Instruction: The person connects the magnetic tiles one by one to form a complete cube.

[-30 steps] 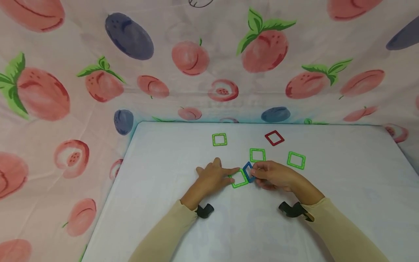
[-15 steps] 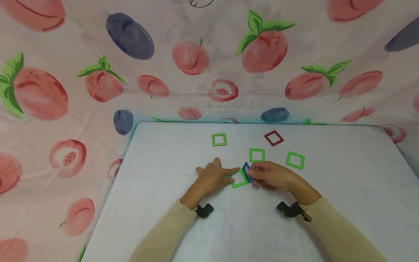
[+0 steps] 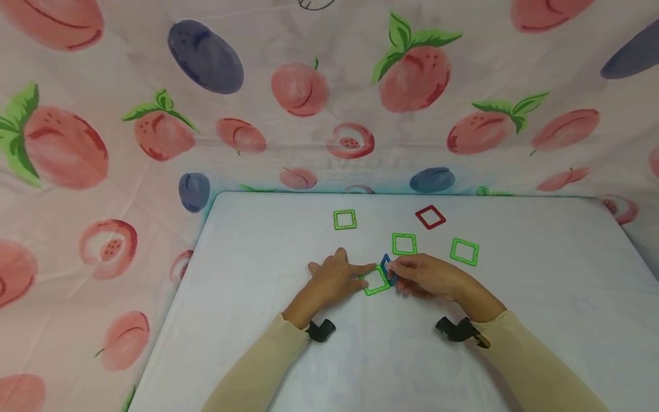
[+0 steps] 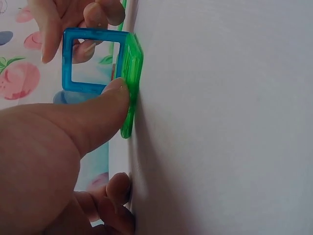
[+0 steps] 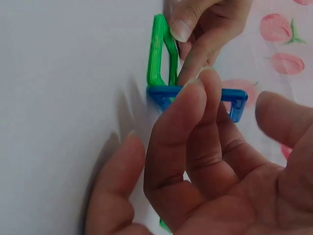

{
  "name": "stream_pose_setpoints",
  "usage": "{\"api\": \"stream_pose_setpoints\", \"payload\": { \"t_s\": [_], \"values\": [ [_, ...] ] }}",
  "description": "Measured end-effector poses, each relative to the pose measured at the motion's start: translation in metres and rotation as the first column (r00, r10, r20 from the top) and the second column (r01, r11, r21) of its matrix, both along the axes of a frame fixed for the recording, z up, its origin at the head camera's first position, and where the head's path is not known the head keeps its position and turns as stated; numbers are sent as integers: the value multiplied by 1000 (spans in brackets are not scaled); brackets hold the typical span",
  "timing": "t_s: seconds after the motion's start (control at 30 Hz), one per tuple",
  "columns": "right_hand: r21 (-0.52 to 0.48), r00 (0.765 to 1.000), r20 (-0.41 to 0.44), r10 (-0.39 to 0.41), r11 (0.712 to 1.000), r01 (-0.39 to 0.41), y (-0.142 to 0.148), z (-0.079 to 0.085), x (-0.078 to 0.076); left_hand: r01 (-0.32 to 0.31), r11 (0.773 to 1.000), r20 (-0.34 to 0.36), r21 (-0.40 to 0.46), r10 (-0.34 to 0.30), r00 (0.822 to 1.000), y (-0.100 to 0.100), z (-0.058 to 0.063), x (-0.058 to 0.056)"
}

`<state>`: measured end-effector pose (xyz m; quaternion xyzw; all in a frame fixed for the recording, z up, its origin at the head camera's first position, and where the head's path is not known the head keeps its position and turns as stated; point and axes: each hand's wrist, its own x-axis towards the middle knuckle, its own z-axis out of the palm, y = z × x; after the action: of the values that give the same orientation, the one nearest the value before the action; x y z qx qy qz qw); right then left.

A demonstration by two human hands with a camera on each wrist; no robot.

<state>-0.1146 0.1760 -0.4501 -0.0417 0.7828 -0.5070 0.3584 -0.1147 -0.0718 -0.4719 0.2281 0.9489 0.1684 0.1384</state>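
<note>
A green square frame tile (image 3: 378,281) lies flat on the table under my left hand (image 3: 332,280). The thumb (image 4: 110,105) presses on it, and the straight index finger touches its far edge. A blue square frame tile (image 4: 68,61) stands up on edge against the green one. Loosely bent fingers (image 5: 168,127) of my right hand (image 3: 429,274) touch the blue tile on its right side. In both wrist views the right thumb stands apart from it. From the head view, that hand hides much of the blue tile.
Several more frame tiles lie flat farther back: a green one (image 3: 345,229), a red one (image 3: 420,220), a green one (image 3: 393,244) close behind the right hand, and a green one (image 3: 465,262) to the right. Behind the white table (image 3: 257,343) hangs a fruit-print cloth (image 3: 350,86).
The blue tile has shifted slightly left against the green tile and stands steeper. My right hand has moved a little left with it. The left hand has stayed on the green tile.
</note>
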Motion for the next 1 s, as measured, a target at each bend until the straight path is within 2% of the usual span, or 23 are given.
{"api": "stream_pose_setpoints", "payload": {
  "t_s": [0.17,0.33,0.5,0.73,0.83,1.0],
  "values": [
    [-29,999,39,-16,999,17,6,1,2,7,1000,18,18,-8,1000,0,0,-1],
    [-70,1000,20,18,997,-16,5,1,3,8,1000,65,25,-9,998,-4,1,-4],
    [-77,1000,7,15,997,-14,5,-1,3,10,998,129,54,-17,992,-11,4,-8],
    [-27,999,-21,-29,999,29,4,-1,5,91,992,173,83,-105,979,-20,9,-11],
    [-12,998,-53,-32,999,31,2,0,6,119,986,193,116,-140,971,-26,9,-13],
    [0,996,-89,-24,1000,24,-1,-1,8,76,973,213,218,-123,969,-31,5,-15]
  ]
}}
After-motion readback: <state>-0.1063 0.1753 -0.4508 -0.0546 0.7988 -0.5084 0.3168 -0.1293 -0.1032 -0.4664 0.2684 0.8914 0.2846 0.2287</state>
